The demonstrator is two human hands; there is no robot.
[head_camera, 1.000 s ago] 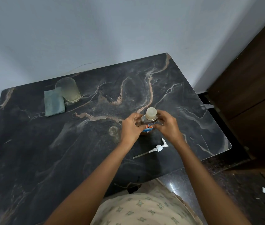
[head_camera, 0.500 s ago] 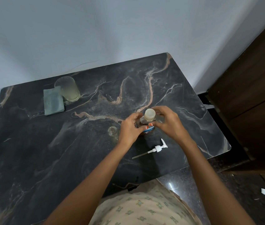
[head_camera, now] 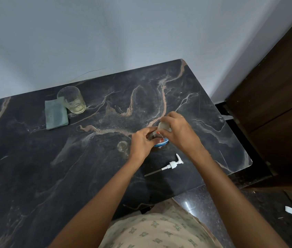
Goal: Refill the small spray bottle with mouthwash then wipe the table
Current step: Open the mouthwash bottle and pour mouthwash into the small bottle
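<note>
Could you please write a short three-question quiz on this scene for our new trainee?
1. True or false: the pump head is screwed onto the small clear bottle.
2. What lies beside the glass tumbler? A) sponge B) folded cloth C) funnel
3. Fill in: the left hand and right hand both hold the ___ bottle.
Key: 1 false, it lies loose on the table; 2 B; 3 mouthwash bottle.

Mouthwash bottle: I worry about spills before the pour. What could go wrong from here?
The open small spray bottle stands right beside the left hand gripping the mouthwash bottle; a nudge could tip it. The pump head lies beside the right forearm, near the table edge, and might be swept off.
</note>
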